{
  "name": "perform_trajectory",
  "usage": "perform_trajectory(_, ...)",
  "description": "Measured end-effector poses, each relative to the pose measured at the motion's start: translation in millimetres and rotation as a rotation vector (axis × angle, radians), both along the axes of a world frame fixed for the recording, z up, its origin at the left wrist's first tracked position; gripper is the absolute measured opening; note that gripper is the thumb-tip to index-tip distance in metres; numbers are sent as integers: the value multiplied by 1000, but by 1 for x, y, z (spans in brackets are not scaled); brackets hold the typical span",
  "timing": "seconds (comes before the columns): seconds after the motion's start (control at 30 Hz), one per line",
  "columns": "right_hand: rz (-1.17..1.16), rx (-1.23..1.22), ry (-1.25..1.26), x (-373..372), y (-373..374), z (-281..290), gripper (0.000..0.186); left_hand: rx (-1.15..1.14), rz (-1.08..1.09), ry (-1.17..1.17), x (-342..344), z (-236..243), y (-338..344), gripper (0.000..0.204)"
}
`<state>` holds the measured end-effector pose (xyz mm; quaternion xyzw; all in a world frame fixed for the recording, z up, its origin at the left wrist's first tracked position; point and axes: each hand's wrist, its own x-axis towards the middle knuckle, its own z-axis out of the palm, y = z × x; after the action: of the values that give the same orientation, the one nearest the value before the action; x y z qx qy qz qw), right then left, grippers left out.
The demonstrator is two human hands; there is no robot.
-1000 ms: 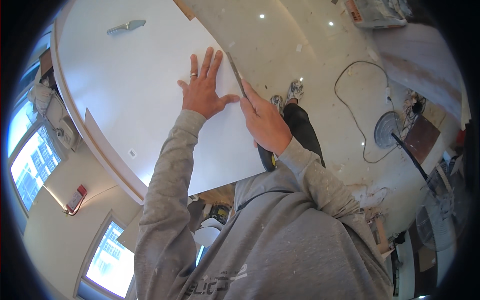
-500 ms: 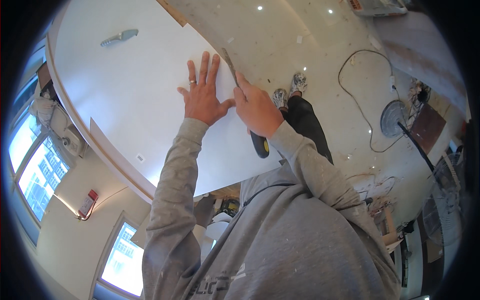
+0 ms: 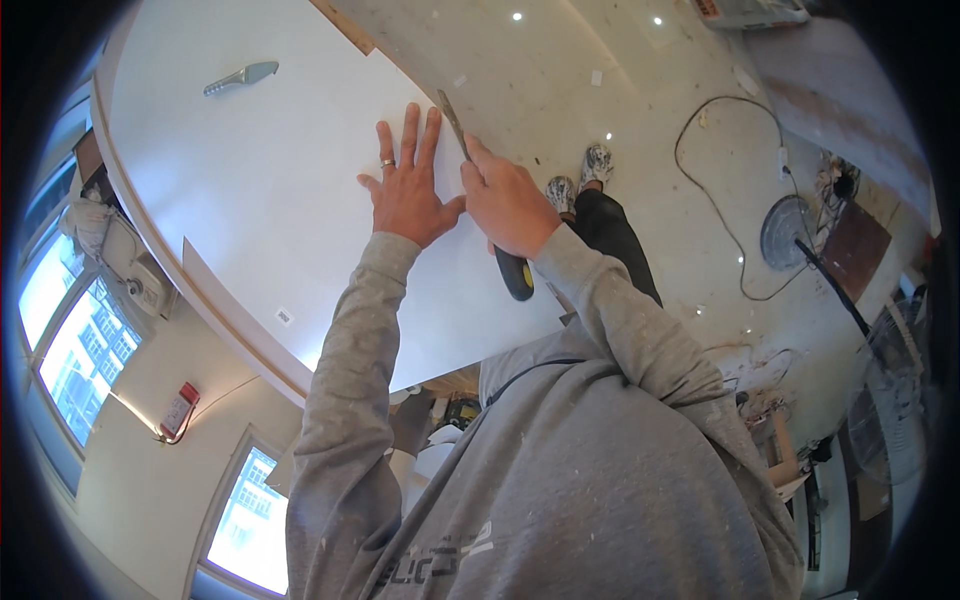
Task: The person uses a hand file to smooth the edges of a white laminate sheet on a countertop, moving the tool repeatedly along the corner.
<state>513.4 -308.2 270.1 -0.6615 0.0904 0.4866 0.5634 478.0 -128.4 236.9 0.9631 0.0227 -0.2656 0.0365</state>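
A large white sheet with a curved border lies in front of me. My left hand, with a ring on one finger, is pressed flat on it, fingers spread. Beside it, at the sheet's right edge, my right hand is wrapped round a file. Its narrow, dull metal blade points away from me along that edge, close to my left fingertips. The black and yellow handle comes out below my right fist. Farther off on the sheet lies a grey utility knife.
To the right on the pale floor are a looped cable, a round fan base and a brown board. A person's legs and patterned shoes show just beyond the sheet's right edge. Windows are at the left.
My right hand and the file have shifted slightly forward and left along the sheet's edge. My left hand stays flat in nearly the same place.
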Motion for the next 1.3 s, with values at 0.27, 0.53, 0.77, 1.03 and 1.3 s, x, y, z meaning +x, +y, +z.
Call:
perform_trajectory(0.27, 0, -74, -192, -2, 10, -30, 60, -8, -19, -5, 5, 0, 0, 127)
perform_trajectory(0.53, -6, -20, -27, -2, -5, 27, 61, 7, 8, -4, 0, 4, -1, 131)
perform_trajectory(0.77, -24, -14, -108, 3, 2, -17, 62, -19, 37, 44, 4, 7, -5, 138)
perform_trajectory(1.03, 34, -14, -63, 7, 8, 13, 63, -1, 56, 19, 5, 7, -1, 144)
perform_trajectory(1.3, -40, -7, -18, 8, 2, 18, 64, -31, 88, 54, 3, 12, -2, 145)
